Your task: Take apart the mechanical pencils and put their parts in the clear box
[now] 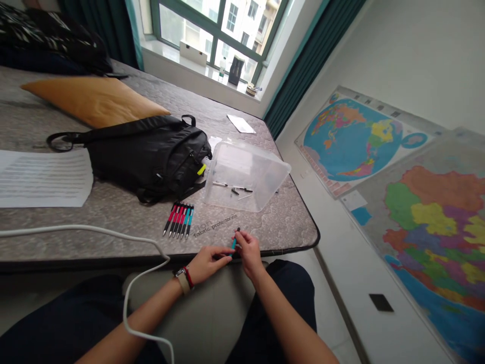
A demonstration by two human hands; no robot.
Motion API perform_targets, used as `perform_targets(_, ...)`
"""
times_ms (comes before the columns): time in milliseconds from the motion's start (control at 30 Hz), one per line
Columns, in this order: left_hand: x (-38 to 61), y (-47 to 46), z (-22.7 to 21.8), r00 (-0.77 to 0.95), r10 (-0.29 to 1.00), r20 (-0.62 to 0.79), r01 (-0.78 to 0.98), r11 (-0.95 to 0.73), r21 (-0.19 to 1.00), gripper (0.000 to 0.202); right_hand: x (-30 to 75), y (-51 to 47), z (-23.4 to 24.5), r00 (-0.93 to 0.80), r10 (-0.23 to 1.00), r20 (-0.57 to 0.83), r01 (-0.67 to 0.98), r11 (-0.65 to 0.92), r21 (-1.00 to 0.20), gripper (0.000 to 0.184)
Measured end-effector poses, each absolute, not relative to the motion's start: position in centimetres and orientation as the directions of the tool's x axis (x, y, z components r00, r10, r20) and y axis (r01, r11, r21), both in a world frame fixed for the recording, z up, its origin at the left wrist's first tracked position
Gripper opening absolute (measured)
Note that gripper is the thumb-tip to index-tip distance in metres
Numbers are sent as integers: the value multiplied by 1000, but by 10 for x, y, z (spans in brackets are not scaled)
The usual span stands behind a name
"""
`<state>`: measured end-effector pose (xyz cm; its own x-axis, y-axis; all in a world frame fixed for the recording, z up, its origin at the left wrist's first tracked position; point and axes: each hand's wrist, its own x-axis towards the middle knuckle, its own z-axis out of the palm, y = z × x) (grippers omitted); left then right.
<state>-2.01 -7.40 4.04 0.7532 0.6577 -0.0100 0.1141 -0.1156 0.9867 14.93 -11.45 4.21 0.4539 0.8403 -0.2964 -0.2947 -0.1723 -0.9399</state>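
Both hands meet at the mattress's front edge around a small teal pen piece (234,244) with a black end pointing away from me. My right hand (249,253) pinches its upper part between thumb and fingers. My left hand (207,262) is closed with thumb and fingertips at its lower end; the fingers partly hide the piece. To the left lies a row of several red and teal pens (179,220) with black grips, side by side. Beyond my hands stands a clear plastic bin (261,177) with a few black, white and thin pen parts (235,190) inside.
A black backpack (147,156) lies left of the bin, before an orange-yellow envelope (102,101). Printed paper (45,177) is at far left. A white cable (94,228) crosses the front edge and hangs over my left forearm. Wall maps (435,217) are on the right.
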Motion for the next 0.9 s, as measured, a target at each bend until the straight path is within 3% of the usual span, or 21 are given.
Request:
perform_targets(100,-20,-74,38,758,651,-36,135,-103,985,36,146,-110,45,345,905,-249,-143,-212,-967,35)
perform_targets(233,-22,-73,36,730,682,39,107,-170,980,31,147,-92,46,135,961,-242,60,-251,-966,35)
perform_targets(400,-25,-68,38,637,766,81,154,-230,961,32,172,-32,43,254,957,-138,310,-216,-926,41)
perform_targets(467,-27,-66,37,615,785,75,169,-224,960,32,187,0,45,295,954,-57,567,-223,-793,38)
perform_targets(500,-27,-65,37,608,791,70,173,-218,960,32,195,16,47,284,959,-14,718,-222,-660,35)
perform_targets(533,-28,-64,36,603,795,67,176,-214,961,32,202,32,49,288,958,4,765,-227,-603,32)
perform_targets(667,-29,-59,37,594,801,70,174,-213,961,29,223,82,57,279,960,12,868,-247,-430,24)
perform_targets(900,-28,-51,39,569,819,79,180,-217,959,26,233,131,54,203,972,-120,971,-216,-104,22)
